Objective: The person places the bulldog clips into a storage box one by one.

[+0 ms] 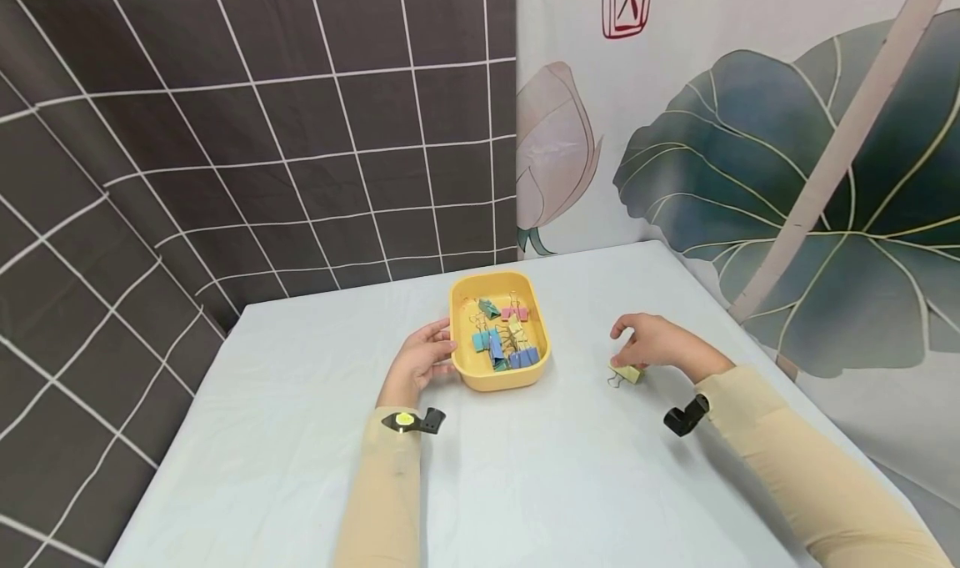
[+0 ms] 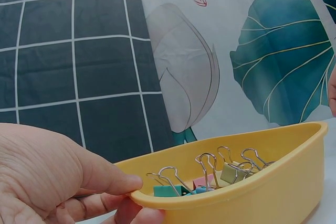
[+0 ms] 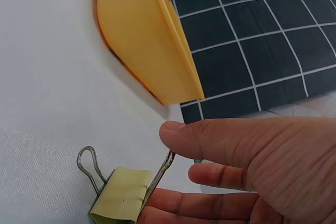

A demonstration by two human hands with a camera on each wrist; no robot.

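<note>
In the head view my left hand [image 1: 422, 354] holds the left side of a yellow plastic bin [image 1: 501, 381]. The left wrist view shows its thumb on the bin's rim [image 2: 231, 201], fingers below. Inside lie several binder clips, among them a pink one [image 1: 514, 313], a teal one [image 1: 481, 341] and a blue one [image 1: 523, 357]. To the bin's right, my right hand [image 1: 654, 343] holds a pale yellow binder clip [image 3: 123, 192] by one wire handle, between thumb and fingers. Its other wire handle sticks out freely. Whether this clip touches the table cannot be told.
A white cloth covers the table [image 1: 285, 434]. Behind it hang a dark curtain with white grid lines [image 1: 300, 126] and a white one with a lotus print [image 1: 558, 147]. Black camera mounts sit on both wrists, over beige sleeves [image 1: 810, 459].
</note>
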